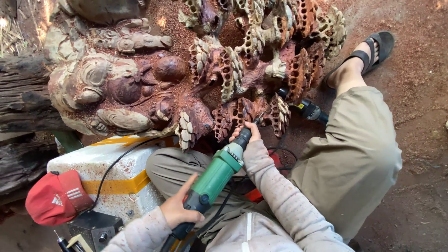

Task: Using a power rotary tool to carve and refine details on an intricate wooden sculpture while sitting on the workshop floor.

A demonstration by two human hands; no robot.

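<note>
A green electric die grinder (215,175) points up and right at a large reddish wood carving (186,70) of scaly, honeycombed shapes. My left hand (179,207) grips the grinder's rear body near its black cord. My right hand (246,133) holds the black nose of the tool, fingers wrapped just behind the bit. The bit touches the underside of a honeycombed lobe (235,114) of the carving. Both sleeves are dusty with wood powder.
A second black power tool (305,109) lies under the carving on the right. A white and yellow foam block (112,175) stands at the left with a red cap (57,196) beside it. My sandalled foot (361,58) rests on sawdust-covered ground. A dark log (23,98) lies far left.
</note>
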